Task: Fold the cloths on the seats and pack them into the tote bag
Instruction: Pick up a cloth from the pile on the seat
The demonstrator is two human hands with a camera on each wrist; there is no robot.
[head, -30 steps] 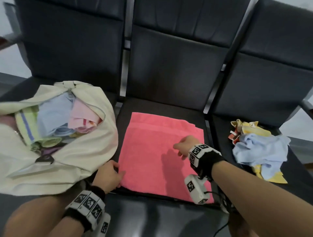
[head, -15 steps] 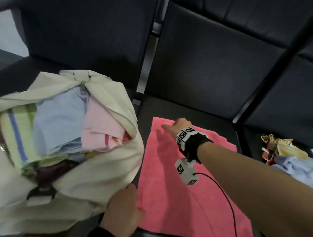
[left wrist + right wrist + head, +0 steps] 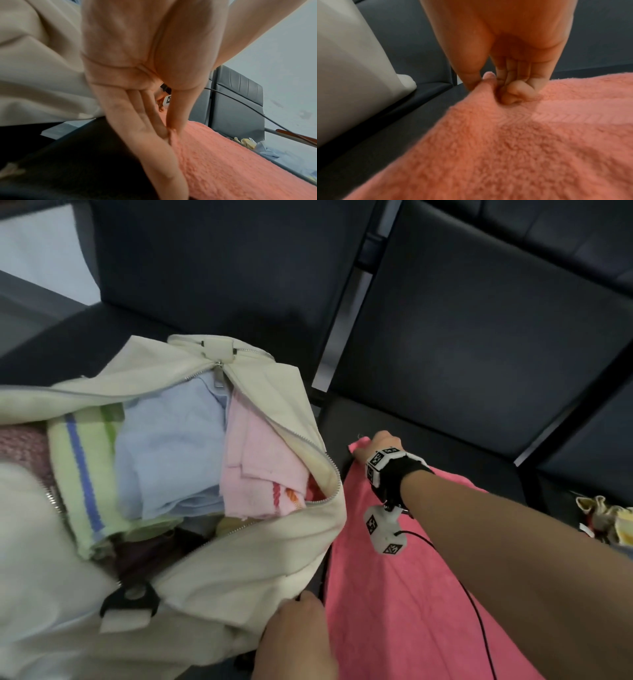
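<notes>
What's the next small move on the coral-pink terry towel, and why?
Probably lift both left corners and carry them across to the right edge. The right hand pinches the far-left corner of the coral-pink terry towel, the left hand pinches its near-left corner, and it lies flat on the black seat.

Yellow cloths [image 3: 613, 517] cut off at frame edge

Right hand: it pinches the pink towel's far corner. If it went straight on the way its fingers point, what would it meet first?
Probably the dark seat cushion just past the pink towel, then the chair backrest. The right hand points away from the person; depth is uncertain.
</notes>
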